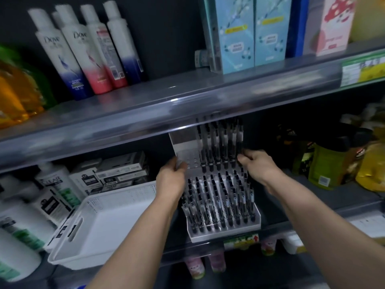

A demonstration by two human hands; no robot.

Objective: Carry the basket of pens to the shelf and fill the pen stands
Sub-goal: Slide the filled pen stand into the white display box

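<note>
Two white pen stands sit on the middle shelf. The rear stand (185,147) is lifted and tilted, its right columns filled with black pens (220,147) and its left holes bare. My left hand (171,180) grips its left edge; my right hand (257,165) grips its right side. In front, the lower stand (225,232) is packed with black pens and juts over the shelf edge. The white basket (100,224) rests on the same shelf to the left, and no pens show inside it.
Shampoo bottles (52,184) and small boxes (116,172) crowd the shelf left of the basket. Green and yellow bottles (333,163) stand to the right. The upper shelf rail (187,113) hangs just above the lifted stand; white Dove bottles (79,51) and blue boxes (252,30) stand on it.
</note>
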